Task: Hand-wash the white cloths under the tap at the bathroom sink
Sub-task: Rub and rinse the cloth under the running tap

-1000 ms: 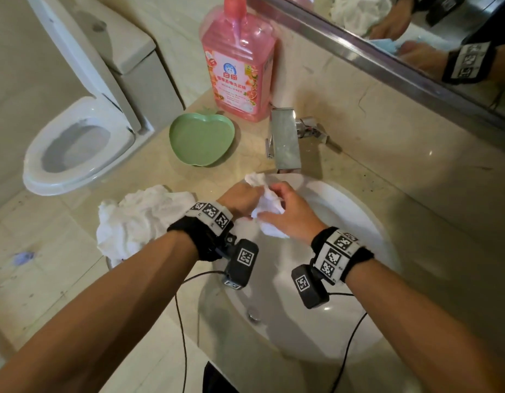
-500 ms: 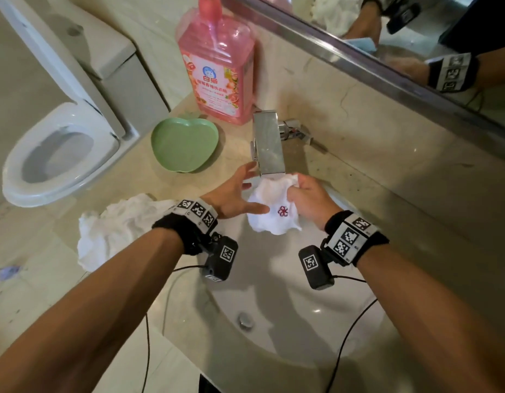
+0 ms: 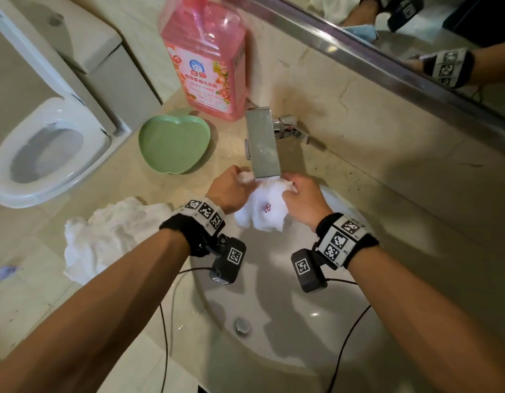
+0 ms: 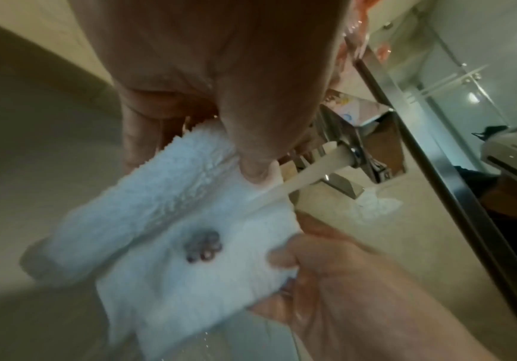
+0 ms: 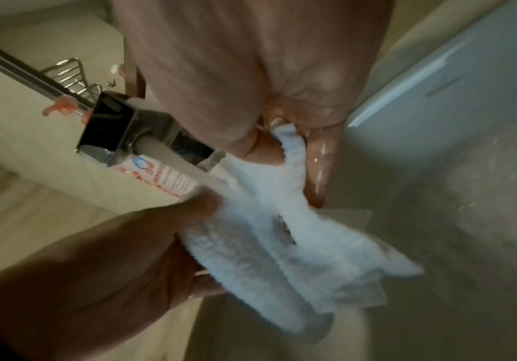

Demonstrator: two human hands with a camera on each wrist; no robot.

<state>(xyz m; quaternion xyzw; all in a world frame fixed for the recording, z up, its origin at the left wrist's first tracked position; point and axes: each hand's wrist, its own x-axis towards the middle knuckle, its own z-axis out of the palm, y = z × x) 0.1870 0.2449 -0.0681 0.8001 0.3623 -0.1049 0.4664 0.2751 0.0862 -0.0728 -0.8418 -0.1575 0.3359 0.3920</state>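
A small white cloth (image 3: 262,214) with a red flower stitched on it hangs over the white sink (image 3: 288,350), just under the square chrome tap (image 3: 262,143). My left hand (image 3: 240,178) grips its upper left edge, and my right hand (image 3: 291,185) pinches its upper right edge. In the left wrist view, water (image 4: 306,175) runs from the spout onto the cloth (image 4: 173,232) beside my thumb. The right wrist view shows the stream (image 5: 182,166) landing on the cloth (image 5: 281,232) between both hands. A pile of white cloths (image 3: 109,236) lies on the counter to the left of the sink.
A pink detergent bottle (image 3: 206,61) and a green apple-shaped dish (image 3: 174,143) stand on the counter behind and left of the tap. A toilet (image 3: 47,148) with its seat down is at far left. A mirror (image 3: 416,38) runs along the back wall.
Both hands have lifted the cloth away from me until it sits right under the spout. The left hand, open beside the cloth half a second ago, now grips it.
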